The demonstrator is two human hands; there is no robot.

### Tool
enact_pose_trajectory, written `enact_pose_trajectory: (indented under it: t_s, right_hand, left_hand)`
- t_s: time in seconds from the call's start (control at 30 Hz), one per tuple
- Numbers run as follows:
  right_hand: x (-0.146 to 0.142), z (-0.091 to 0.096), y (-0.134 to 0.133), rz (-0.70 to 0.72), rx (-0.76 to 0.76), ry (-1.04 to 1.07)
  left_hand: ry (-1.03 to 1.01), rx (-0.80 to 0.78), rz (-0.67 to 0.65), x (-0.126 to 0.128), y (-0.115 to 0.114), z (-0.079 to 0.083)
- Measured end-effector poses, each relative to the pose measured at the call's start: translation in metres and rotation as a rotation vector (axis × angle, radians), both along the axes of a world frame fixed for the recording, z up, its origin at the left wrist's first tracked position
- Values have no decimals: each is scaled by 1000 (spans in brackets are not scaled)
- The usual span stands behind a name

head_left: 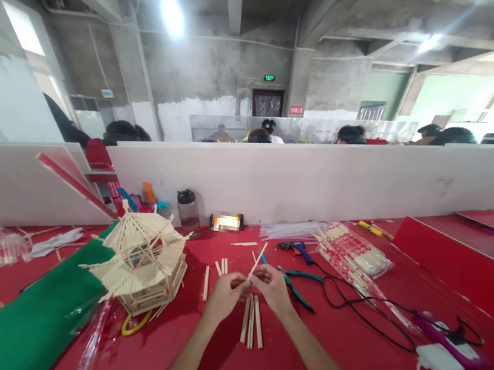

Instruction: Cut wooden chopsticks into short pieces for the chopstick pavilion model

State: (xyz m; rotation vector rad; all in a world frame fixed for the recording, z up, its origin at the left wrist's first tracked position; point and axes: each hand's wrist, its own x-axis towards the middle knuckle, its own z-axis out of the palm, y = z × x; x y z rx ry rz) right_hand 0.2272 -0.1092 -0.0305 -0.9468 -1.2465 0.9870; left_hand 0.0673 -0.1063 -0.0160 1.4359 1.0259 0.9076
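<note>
Conventionally, clock positions are read about the lower end of the held slim wooden stick (pixel 259 257), twelve being farthest from the person. Between eight and nine, well out, lies a green board (pixel 36 308); at nine stands a stick-built pavilion model (pixel 142 274) with slatted, flared eaves. Nearer, also at nine, short loose sticks (pixel 225 266) rest on the red tabletop (pixel 199 362). The left hand (pixel 225 297), its forearm rising from seven, curls inward, thumb and forefinger drawn together on the stick's lower end. The stick leans up toward about one; whether a second piece is pinched with it cannot be told. At six, a row of longer sticks (pixel 251 323) lies between the forearms. The right hand (pixel 270 286), its forearm entering from about four, is bent at the wrist, knuckles uppermost, fingertips clamped on the same stick and meeting those opposite. The step in hand appears to be two-handed positioning or working of this single piece; the next move seemingly calls for light, steady fingertip pressure. Teal-handled pliers (pixel 305 275) lie at three and a blue glue gun (pixel 297 247) near two, both untouched.
</note>
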Motion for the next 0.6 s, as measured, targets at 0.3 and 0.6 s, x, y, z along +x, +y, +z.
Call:
enact_pose_trajectory:
  t_s: [0.3, 0.6]
  right_hand:
    - [-3, -4, 0, 8, 3, -5]
    - [51, 8, 15, -286, 127, -349]
  left_hand:
    - [-6, -7, -10, 0, -1, 4]
    - [-63, -38, 75, -12, 14, -9]
